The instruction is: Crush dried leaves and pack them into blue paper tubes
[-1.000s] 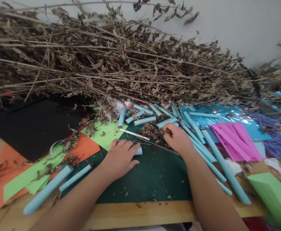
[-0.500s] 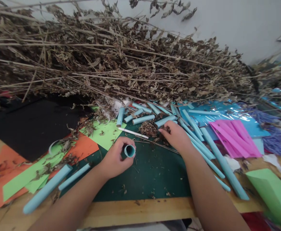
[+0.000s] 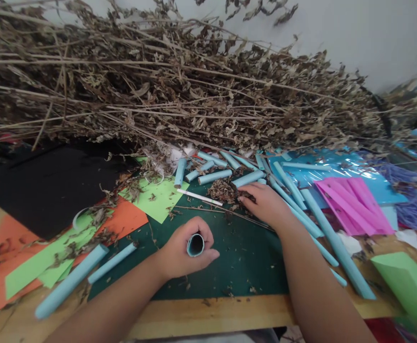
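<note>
— Where did the head camera sit?
— On the person's head, facing forward and down, close over the green cutting mat (image 3: 237, 267).
— How far did it see?
— Past the dried branches (image 3: 179, 90) to the wall (image 3: 354, 33). No second view.

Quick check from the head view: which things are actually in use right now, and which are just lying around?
In use: left hand gripping upright blue paper tube; right hand on crumbled dried leaves.

Lying about: loose blue tubes, white stick, pink paper, dried branches.
</note>
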Demonstrator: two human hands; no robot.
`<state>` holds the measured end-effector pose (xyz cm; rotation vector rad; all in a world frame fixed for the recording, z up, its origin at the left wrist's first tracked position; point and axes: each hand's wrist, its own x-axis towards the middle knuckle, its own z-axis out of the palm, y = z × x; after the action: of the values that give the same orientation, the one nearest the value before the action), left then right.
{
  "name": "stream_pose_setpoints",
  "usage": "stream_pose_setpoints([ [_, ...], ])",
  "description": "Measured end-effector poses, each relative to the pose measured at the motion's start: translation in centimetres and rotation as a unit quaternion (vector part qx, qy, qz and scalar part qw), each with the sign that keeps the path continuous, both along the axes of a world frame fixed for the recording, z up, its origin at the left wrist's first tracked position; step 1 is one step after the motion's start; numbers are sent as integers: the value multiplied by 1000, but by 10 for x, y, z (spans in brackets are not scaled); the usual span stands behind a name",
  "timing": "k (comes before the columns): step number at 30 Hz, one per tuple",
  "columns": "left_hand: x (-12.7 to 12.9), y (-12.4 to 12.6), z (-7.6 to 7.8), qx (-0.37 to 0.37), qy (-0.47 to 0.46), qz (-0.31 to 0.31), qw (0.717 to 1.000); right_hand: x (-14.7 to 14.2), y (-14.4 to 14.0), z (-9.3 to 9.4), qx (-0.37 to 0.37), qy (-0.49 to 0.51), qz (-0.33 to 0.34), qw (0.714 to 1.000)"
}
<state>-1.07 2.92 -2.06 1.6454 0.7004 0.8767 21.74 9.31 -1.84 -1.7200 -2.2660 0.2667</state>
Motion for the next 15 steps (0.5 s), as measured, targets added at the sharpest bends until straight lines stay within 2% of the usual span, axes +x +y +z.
stream_pose_setpoints([
  [5,4,2,2,60,31,35,997,2,-9,10,-28,-95,3,995],
  [8,6,-2,6,151,58,11,987,2,-12,14,-64,-152,2,986],
  [11,6,-5,9,271,36,-15,962,2,-11,13,-79,-182,4,980],
  [15,4,-6,10,319,11,-23,948,2,-9,11,-81,-201,-1,976],
])
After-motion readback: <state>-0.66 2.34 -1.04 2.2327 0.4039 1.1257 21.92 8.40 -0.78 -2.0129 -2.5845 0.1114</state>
